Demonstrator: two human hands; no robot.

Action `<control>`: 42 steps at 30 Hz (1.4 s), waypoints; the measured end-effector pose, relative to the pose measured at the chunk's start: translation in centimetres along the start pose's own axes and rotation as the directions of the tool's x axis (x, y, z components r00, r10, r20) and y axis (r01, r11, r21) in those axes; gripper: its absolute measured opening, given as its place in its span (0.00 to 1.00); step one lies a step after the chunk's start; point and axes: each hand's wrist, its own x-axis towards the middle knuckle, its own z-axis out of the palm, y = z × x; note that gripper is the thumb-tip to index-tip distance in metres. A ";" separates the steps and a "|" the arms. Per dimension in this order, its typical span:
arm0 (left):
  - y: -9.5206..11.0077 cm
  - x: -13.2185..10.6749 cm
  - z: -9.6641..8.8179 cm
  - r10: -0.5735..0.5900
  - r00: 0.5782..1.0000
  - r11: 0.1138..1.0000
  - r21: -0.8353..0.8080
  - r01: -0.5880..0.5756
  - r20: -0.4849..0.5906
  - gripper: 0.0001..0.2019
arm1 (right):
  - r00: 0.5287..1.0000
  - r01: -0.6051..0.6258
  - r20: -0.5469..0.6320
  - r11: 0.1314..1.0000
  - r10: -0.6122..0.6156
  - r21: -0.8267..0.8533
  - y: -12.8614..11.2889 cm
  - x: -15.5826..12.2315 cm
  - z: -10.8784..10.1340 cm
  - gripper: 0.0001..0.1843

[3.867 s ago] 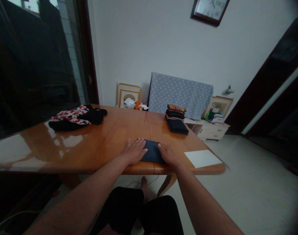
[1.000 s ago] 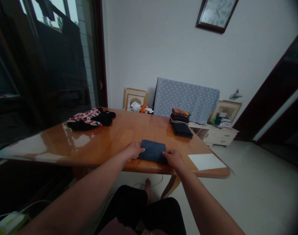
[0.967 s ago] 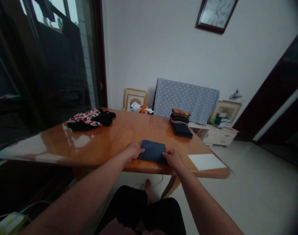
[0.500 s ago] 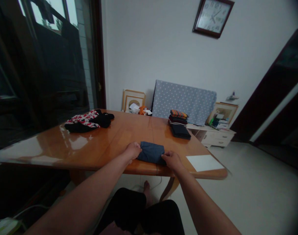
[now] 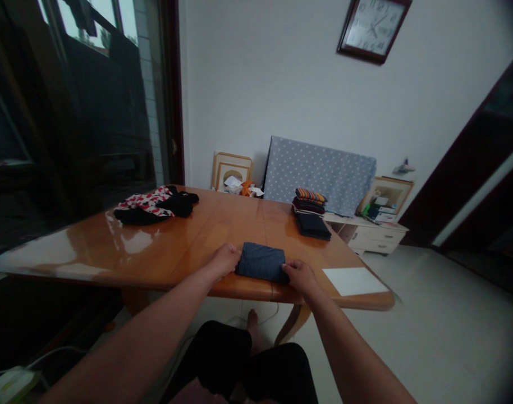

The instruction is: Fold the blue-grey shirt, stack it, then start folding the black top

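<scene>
A folded blue cloth (image 5: 262,262) lies near the front edge of the table (image 5: 223,221). The right hand (image 5: 301,275) pinches its right edge, lower fingers tucked from sight. The left hand (image 5: 227,260) curls at the left edge, fingertips hard to make out; whether it grips, I cannot tell. The clock (image 5: 374,29) is cut off at the top.

Fingertips of the left hand (image 5: 225,260) seem hidden; the clock (image 5: 374,29) is cropped above.

the folded garment (image 5: 262,262) is dark blue, the draped cloth (image 5: 319,171) grey-blue with white dots, the wooden tabletop (image 5: 227,221) orange-brown.
</scene>
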 end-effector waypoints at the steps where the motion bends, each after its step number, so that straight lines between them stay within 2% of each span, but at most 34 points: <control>1: 0.1 -0.2 0.1 0.028 1.000 1.000 -0.008 -0.028 0.011 0.05 | 1.000 0.003 -0.003 1.000 -0.003 -0.013 0.0 0.0 0.0 0.14; 4: 0.4 -0.7 0.5 0.081 0.997 0.996 -0.050 -0.080 0.012 0.08 | 1.000 -0.011 -0.003 0.998 0.011 -0.068 -0.3 -0.1 -0.1 0.14; 7: 0.7 -1.1 0.8 0.075 0.997 0.994 -0.083 -0.077 -0.025 0.09 | 1.000 -0.025 0.004 0.995 0.025 -0.100 -0.4 -0.2 -0.3 0.14; 16: 2.1 -2.0 0.8 0.080 0.997 0.978 -0.194 -0.079 -0.002 0.11 | 0.999 -0.032 0.005 0.999 0.032 -0.044 -0.3 -0.3 -0.2 0.14; 20: 1.9 -2.0 0.7 0.072 0.997 0.976 -0.207 -0.065 0.028 0.10 | 0.998 -0.055 0.011 0.998 0.056 -0.014 -0.4 -0.2 -0.2 0.14; 23: 1.1 -1.8 0.7 0.066 0.997 0.986 -0.157 -0.059 0.038 0.13 | 0.999 -0.048 -0.017 0.999 0.048 -0.021 -0.2 -0.1 -0.1 0.12; 26: 0.4 -1.4 0.8 0.112 0.993 0.994 -0.013 -0.113 -0.041 0.16 | 0.999 -0.038 -0.020 0.999 0.037 -0.033 0.1 0.1 0.0 0.13; 28: 0.1 -1.2 0.6 0.178 0.981 0.981 0.097 -0.170 -0.079 0.15 | 1.000 -0.027 -0.008 0.999 0.027 -0.041 0.3 0.1 0.1 0.14; 32: 0.3 -1.2 -0.2 0.292 0.946 0.939 0.228 -0.256 -0.141 0.05 | 1.000 -0.023 -0.004 0.999 0.023 -0.031 0.2 0.0 -0.1 0.15; 36: 1.3 -1.7 -0.9 0.477 0.858 0.856 0.322 -0.404 -0.191 0.10 | 0.989 0.057 -0.125 0.989 -0.075 -0.140 -0.9 -0.3 -1.0 0.16; 39: 2.4 -2.0 0.0 0.584 0.806 0.765 0.398 -0.506 -0.099 0.18 | 0.960 0.139 -0.202 0.954 -0.196 -0.267 -2.6 0.0 -1.2 0.18; 42: 3.1 -1.9 1.5 0.605 0.792 0.672 0.483 -0.562 0.079 0.26 | 0.940 0.264 -0.124 0.910 -0.317 -0.319 -4.2 0.6 -0.4 0.23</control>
